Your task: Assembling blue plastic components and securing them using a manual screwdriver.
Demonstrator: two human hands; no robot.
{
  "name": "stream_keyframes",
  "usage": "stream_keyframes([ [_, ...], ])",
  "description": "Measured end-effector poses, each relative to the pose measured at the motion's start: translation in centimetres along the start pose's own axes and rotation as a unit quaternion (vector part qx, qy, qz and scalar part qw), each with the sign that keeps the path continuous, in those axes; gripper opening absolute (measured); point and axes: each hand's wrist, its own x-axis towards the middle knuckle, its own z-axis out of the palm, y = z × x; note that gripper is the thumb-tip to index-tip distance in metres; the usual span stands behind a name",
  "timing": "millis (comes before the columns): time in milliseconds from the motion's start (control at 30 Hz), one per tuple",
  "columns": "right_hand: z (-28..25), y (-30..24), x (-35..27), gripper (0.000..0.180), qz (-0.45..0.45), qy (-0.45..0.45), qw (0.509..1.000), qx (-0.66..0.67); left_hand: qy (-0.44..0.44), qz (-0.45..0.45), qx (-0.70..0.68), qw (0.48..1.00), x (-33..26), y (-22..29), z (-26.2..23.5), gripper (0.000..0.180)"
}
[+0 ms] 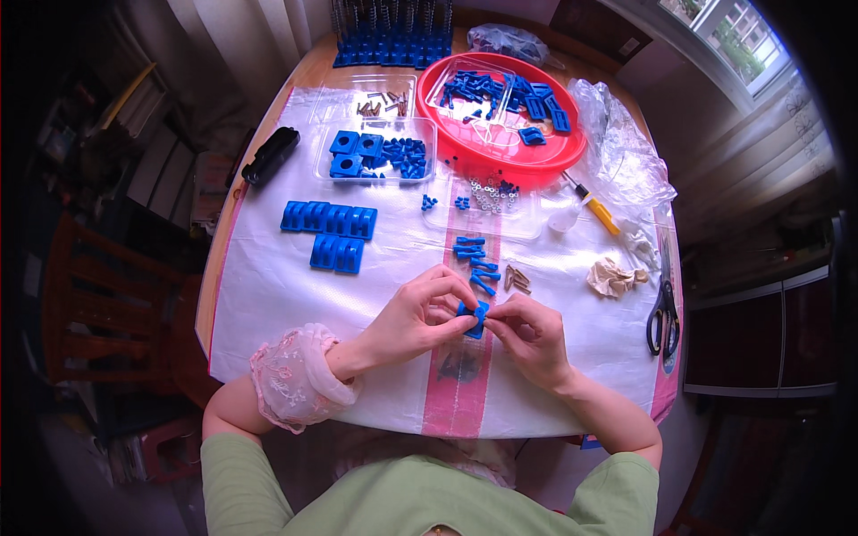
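Both hands meet over the middle of a white plastic sheet (295, 295) with a pink stripe. My left hand (418, 314) and my right hand (527, 332) pinch a small blue plastic part (474, 317) between their fingertips. Just beyond them lie several loose blue pegs (475, 261) and a few small tan pieces (517, 279). A lacy pink cuff (290, 375) covers my left wrist.
Two rows of assembled blue blocks (329, 219) lie at left. Clear trays hold blue parts (380, 154) and small white nuts (489, 195). A red basin (500, 152) of blue parts sits behind. Scissors (663, 314), a yellow-handled screwdriver (597, 207), crumpled paper (612, 277) and a black case (270, 154) lie around.
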Motion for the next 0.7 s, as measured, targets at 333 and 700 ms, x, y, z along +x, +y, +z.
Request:
stream_keyframes([
  [333, -0.01, 0.15, -0.15, 0.014, 0.011, 0.006, 1.000, -0.010, -0.004, 0.004, -0.007, 1.000, 0.07, -0.11, -0.04, 0.020],
  [700, 0.08, 1.03, -0.27, 0.012, -0.005, -0.004, 1.000, 0.002, -0.005, -0.002, -0.025, 1.000, 0.09, -0.03, 0.02, 0.020],
])
